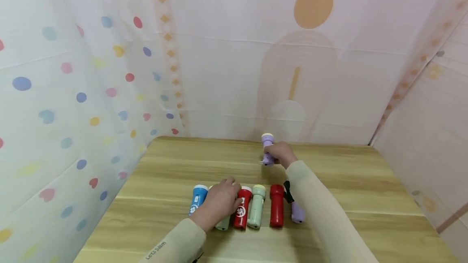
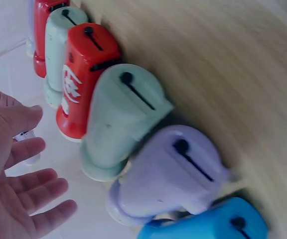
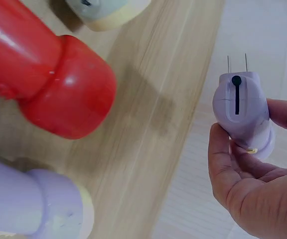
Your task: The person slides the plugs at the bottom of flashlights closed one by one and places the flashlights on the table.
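Observation:
My right hand [image 1: 282, 152] grips a purple flashlight [image 1: 268, 143] above the far part of the table; in the right wrist view its two metal prongs [image 3: 246, 62] stick out beside a black slide. My left hand [image 1: 221, 200] hovers over the row, fingers loosely spread and holding nothing. Under or beside it lie a blue flashlight [image 1: 198, 197], a pale green flashlight [image 1: 223, 224] and a red flashlight with a white print [image 1: 241, 212]. A purple flashlight [image 2: 168, 174] between blue and green shows in the left wrist view; my left hand mostly hides it from the head view.
Rightward the row continues with another pale green flashlight [image 1: 256, 210], a plain red flashlight [image 1: 276, 206] and a purple flashlight [image 1: 297, 213], partly covered by my right sleeve [image 1: 321, 206]. The wooden table [image 1: 204, 157] ends against a patterned curtain [image 1: 226, 72]; curtains flank both sides.

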The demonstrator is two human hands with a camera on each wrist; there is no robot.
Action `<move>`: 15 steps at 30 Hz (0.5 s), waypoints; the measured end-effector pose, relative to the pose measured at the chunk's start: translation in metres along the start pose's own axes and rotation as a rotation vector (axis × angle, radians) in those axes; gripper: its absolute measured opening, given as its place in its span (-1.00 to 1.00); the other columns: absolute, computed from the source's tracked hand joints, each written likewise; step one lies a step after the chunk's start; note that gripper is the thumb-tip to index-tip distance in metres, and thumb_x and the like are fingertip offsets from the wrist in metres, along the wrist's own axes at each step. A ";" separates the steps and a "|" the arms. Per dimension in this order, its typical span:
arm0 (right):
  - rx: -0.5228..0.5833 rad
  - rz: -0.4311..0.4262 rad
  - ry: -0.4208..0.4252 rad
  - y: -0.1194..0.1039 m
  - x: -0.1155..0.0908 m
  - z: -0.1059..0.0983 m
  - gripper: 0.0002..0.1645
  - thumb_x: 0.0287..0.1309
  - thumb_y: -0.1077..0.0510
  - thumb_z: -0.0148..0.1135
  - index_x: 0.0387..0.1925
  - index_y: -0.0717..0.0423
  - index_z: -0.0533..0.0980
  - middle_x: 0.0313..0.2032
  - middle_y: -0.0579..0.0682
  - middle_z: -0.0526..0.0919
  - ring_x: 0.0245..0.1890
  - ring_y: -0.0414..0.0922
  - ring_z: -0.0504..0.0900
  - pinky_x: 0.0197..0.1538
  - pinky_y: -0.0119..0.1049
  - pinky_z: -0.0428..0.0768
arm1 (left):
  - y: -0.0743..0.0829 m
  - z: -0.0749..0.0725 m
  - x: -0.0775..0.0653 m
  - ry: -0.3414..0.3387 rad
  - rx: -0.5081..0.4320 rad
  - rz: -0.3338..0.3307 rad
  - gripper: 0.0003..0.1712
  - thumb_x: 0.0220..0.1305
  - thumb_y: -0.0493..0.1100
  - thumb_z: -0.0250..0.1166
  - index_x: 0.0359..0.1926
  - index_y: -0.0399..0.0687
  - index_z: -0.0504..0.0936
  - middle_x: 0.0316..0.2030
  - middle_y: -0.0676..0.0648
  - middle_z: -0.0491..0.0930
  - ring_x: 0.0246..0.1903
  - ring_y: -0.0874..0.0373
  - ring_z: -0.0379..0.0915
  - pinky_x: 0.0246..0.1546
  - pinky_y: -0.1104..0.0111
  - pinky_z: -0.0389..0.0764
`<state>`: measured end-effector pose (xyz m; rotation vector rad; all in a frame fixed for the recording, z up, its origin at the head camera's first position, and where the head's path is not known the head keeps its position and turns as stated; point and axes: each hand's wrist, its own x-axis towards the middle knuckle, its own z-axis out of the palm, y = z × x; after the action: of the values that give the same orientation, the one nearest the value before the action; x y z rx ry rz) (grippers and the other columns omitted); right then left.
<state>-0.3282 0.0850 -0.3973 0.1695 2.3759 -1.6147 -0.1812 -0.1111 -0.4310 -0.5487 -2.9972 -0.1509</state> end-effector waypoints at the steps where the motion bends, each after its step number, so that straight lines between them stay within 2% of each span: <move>1: 0.007 -0.002 0.000 -0.001 -0.002 0.000 -0.56 0.12 0.24 0.19 -0.03 0.50 0.47 -0.19 0.22 0.57 -0.41 -0.08 0.60 -0.23 -0.18 0.69 | 0.000 -0.001 0.002 0.018 -0.001 0.011 -0.72 0.23 0.01 0.40 -0.20 -0.07 0.63 -0.19 -0.10 0.54 -0.21 0.02 0.49 -0.26 0.12 0.62; 8: 0.080 0.027 -0.014 0.005 -0.009 -0.001 -0.62 0.11 0.32 0.22 -0.08 0.55 0.47 -0.35 0.15 0.58 -0.47 -0.11 0.60 -0.32 -0.25 0.69 | 0.001 -0.003 0.009 0.081 0.034 0.089 -0.73 0.28 0.00 0.37 -0.13 -0.07 0.66 -0.24 -0.05 0.56 -0.29 0.08 0.50 -0.33 0.25 0.62; 15: 0.109 0.022 -0.048 0.016 -0.015 -0.001 -0.70 0.12 0.34 0.25 -0.14 0.50 0.49 -0.39 0.11 0.57 -0.47 -0.11 0.58 -0.33 -0.26 0.66 | 0.000 -0.001 0.014 0.067 0.005 0.071 -0.66 0.29 0.01 0.37 -0.02 -0.07 0.66 -0.17 -0.07 0.58 -0.21 0.05 0.53 -0.25 0.23 0.65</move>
<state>-0.3103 0.0926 -0.4070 0.1755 2.2444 -1.7189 -0.1939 -0.1059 -0.4281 -0.6361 -2.9082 -0.1537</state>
